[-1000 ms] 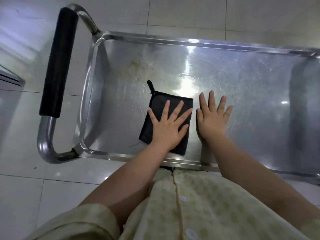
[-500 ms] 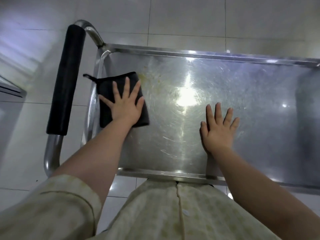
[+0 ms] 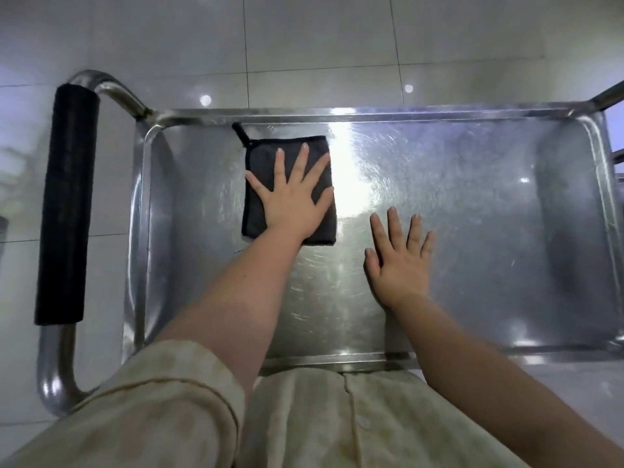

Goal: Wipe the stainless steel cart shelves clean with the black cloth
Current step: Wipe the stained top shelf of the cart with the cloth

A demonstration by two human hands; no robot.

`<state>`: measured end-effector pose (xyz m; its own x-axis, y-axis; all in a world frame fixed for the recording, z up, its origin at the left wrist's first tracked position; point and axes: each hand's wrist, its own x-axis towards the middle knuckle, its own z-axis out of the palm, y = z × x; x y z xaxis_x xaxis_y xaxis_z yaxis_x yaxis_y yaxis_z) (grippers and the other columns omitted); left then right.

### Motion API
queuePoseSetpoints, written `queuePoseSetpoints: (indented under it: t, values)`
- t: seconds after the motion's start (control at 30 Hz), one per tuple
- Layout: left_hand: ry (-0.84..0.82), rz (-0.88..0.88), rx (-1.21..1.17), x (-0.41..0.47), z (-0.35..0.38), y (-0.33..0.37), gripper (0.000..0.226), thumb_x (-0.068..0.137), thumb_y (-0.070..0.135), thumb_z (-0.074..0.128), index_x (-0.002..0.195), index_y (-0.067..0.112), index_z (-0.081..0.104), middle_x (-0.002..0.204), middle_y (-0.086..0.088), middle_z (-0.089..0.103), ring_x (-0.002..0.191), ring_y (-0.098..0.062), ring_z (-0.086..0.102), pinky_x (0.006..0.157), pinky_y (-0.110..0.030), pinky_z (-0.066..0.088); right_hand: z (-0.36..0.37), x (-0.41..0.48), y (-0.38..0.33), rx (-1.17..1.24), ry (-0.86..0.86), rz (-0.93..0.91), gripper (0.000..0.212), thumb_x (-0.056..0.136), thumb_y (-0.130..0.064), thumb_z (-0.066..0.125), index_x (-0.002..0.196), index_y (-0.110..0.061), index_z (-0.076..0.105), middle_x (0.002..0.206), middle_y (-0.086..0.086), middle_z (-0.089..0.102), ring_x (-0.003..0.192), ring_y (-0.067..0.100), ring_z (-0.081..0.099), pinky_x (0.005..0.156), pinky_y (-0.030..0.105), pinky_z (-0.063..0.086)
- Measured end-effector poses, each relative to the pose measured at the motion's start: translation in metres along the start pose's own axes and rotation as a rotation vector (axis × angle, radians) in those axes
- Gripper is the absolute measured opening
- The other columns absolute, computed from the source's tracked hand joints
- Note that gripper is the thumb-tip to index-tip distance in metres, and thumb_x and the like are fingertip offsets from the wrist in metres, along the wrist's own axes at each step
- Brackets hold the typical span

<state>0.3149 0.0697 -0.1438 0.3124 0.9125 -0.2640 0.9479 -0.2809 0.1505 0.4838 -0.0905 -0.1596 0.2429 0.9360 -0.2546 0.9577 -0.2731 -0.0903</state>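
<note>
The stainless steel cart's top shelf [image 3: 472, 197] fills the middle of the head view, shiny and scratched. A folded black cloth [image 3: 261, 157] with a small hanging loop lies flat on the shelf's far left part. My left hand [image 3: 293, 201] presses down on the cloth with straight, spread fingers. To the right of it, my right hand [image 3: 401, 261] rests flat on the bare steel, fingers straight, touching no cloth.
A steel push handle with a black foam grip [image 3: 66, 204] curves off the cart's left end. The raised shelf rim [image 3: 337, 114] runs round all sides. Pale glossy floor tiles [image 3: 304, 45] surround the cart. My light shirt fills the bottom.
My left hand slid the cloth from the near middle to the left edge, then back right along the far side. My right hand stayed flat on the shelf. The view shifted.
</note>
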Motion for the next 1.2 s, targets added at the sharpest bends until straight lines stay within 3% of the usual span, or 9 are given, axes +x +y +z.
queuePoseSetpoints:
  t: [0.2,0.37,0.47,0.63,0.73,0.87,1.07,1.2]
  values:
    - [0.053,-0.350,-0.038,0.014,-0.024,-0.120,0.062,0.090,0.070,0.012,0.148,0.053,-0.001,0.163,0.013,-0.003,0.149,-0.028,-0.006,0.102,-0.079,-0.003,-0.003,0.000,-0.003,0.009,-0.036,0.002,0.061,0.096,-0.057,-0.002,0.154,-0.038,-0.008,0.163,-0.004,-0.010,0.147,0.031,-0.022,0.117,0.061,-0.002]
    - [0.033,-0.402,-0.014,0.019,-0.027,-0.123,0.059,0.093,0.065,0.013,0.148,0.052,-0.007,0.163,0.012,-0.008,0.149,-0.029,-0.010,0.100,-0.081,-0.004,-0.004,0.002,-0.003,-0.005,-0.040,-0.006,0.060,0.098,-0.054,0.003,0.155,-0.034,-0.004,0.164,0.000,-0.004,0.147,0.036,-0.016,0.116,0.064,0.002]
    - [0.029,-0.269,-0.002,0.038,-0.025,-0.075,0.060,0.095,0.063,0.019,0.149,0.050,-0.001,0.162,0.013,-0.007,0.149,-0.032,-0.010,0.096,-0.082,-0.009,-0.005,0.001,-0.003,-0.028,-0.043,-0.014,0.060,0.099,-0.052,0.003,0.155,-0.032,-0.006,0.164,0.001,-0.003,0.147,0.038,-0.015,0.115,0.065,0.002]
    - [-0.055,0.187,0.099,0.049,-0.006,0.062,0.057,0.096,0.060,0.017,0.150,0.048,0.003,0.162,0.013,-0.008,0.148,-0.033,-0.014,0.095,-0.081,-0.012,-0.004,0.002,-0.002,-0.070,-0.058,-0.016,0.059,0.100,-0.050,0.009,0.155,-0.030,-0.003,0.164,0.001,-0.003,0.147,0.039,-0.015,0.115,0.066,0.001]
    - [-0.059,0.261,0.086,0.046,-0.003,0.074,0.058,0.095,0.064,0.017,0.150,0.050,0.003,0.163,0.013,-0.005,0.149,-0.030,-0.012,0.099,-0.078,-0.010,-0.006,0.001,-0.001,-0.074,-0.077,-0.019,0.059,0.100,-0.051,0.009,0.154,-0.029,-0.001,0.163,-0.001,-0.006,0.147,0.038,-0.017,0.115,0.064,0.000]
    - [-0.012,0.103,0.017,0.050,-0.013,0.018,0.061,0.091,0.067,0.022,0.148,0.053,0.006,0.162,0.017,-0.004,0.149,-0.025,-0.009,0.101,-0.078,-0.009,-0.009,0.001,-0.003,-0.057,-0.073,-0.010,0.060,0.099,-0.053,0.006,0.155,-0.035,-0.006,0.163,-0.003,-0.008,0.147,0.036,-0.018,0.116,0.063,0.000]
    - [0.000,-0.267,0.021,0.033,-0.040,-0.152,0.063,0.088,0.075,0.011,0.145,0.057,-0.007,0.162,0.015,-0.008,0.149,-0.023,-0.007,0.106,-0.075,0.002,-0.008,0.001,-0.004,-0.043,-0.074,0.004,0.061,0.097,-0.056,0.000,0.154,-0.036,-0.009,0.163,-0.004,-0.011,0.147,0.033,-0.021,0.117,0.061,-0.003]
    - [-0.015,-0.280,0.105,0.013,-0.039,-0.184,0.063,0.089,0.073,0.004,0.146,0.053,-0.012,0.163,0.010,-0.011,0.149,-0.023,-0.008,0.111,-0.069,0.000,-0.007,0.003,-0.007,-0.048,-0.066,0.015,0.061,0.097,-0.055,0.003,0.155,-0.036,-0.005,0.163,-0.004,-0.010,0.147,0.034,-0.020,0.117,0.061,-0.004]
